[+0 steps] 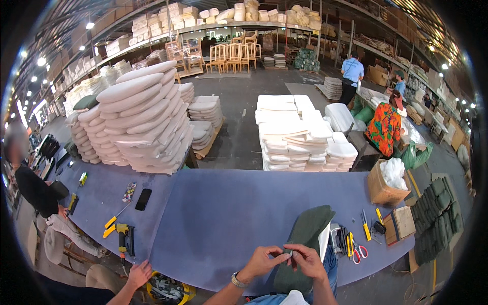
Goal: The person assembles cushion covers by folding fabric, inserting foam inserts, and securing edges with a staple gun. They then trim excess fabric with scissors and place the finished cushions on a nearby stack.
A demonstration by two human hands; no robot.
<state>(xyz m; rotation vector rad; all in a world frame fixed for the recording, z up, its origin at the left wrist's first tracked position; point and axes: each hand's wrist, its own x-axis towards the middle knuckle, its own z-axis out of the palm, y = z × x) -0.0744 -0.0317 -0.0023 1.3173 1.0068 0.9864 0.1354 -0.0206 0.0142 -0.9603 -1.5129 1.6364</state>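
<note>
A small grey-green piece (287, 251) sits over the dark green cushion (309, 226), which slants across the table's near edge toward the lap; what the piece is cannot be told at this size. The left hand (266, 262) pinches it between thumb and fingertips; the right hand (307, 262) meets it from the other side, its thumb and fingertips also pressed together on it; how hard they press does not show. A light pinch with the fingertips close together should give the finest control; working low over the cushion, with wrists propped, would steady both hands; the pale side (324, 241) is best left uncreased.

Just right of the cushion lie a grey tool (336, 238) and red-handled scissors (357, 248), points worth minding near fabric; beyond stands a box (381, 189) of white stuffing; leftward across the blue table (218, 213), a staple gun (122, 239) lies near a co-worker's hand (138, 274).
</note>
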